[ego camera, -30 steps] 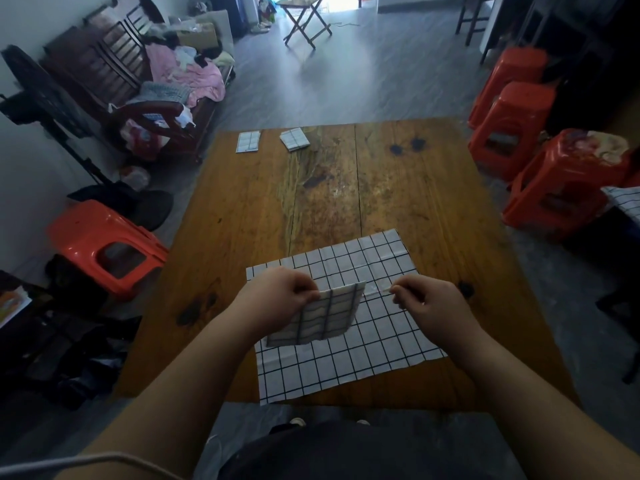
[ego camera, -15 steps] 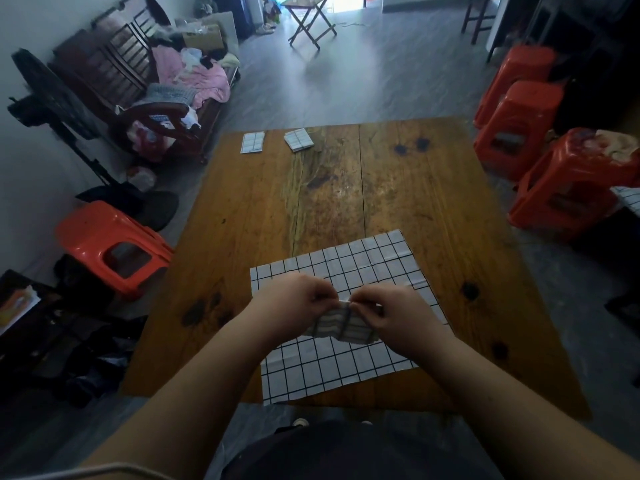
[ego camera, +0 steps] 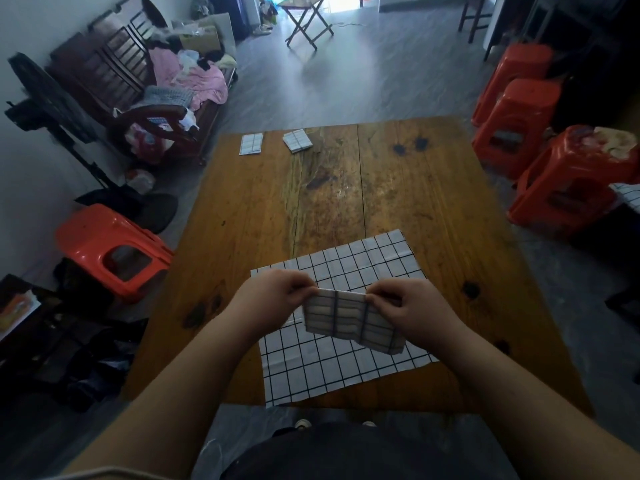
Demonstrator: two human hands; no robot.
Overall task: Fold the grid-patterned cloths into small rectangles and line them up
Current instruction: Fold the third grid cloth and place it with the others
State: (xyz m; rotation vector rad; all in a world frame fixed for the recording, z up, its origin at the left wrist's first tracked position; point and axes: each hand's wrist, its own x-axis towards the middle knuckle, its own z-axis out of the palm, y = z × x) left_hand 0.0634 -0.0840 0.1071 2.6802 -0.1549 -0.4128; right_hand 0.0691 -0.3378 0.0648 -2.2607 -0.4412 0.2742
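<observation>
Wooden table point(ego camera: 398, 188) in a cluttered room: a folded grid cloth point(ego camera: 349, 318) is held above the near edge, the left hand point(ego camera: 273, 299) and right hand point(ego camera: 412, 310) each pinched shut on its top corners, over an open cloth point(ego camera: 346, 362) lying flat. The fold appears nearly finished; next, carry it to the far-left corner beside two folded rectangles point(ego camera: 251, 144) point(ego camera: 297, 141). Red stools point(ego camera: 516, 123) flank the table
</observation>
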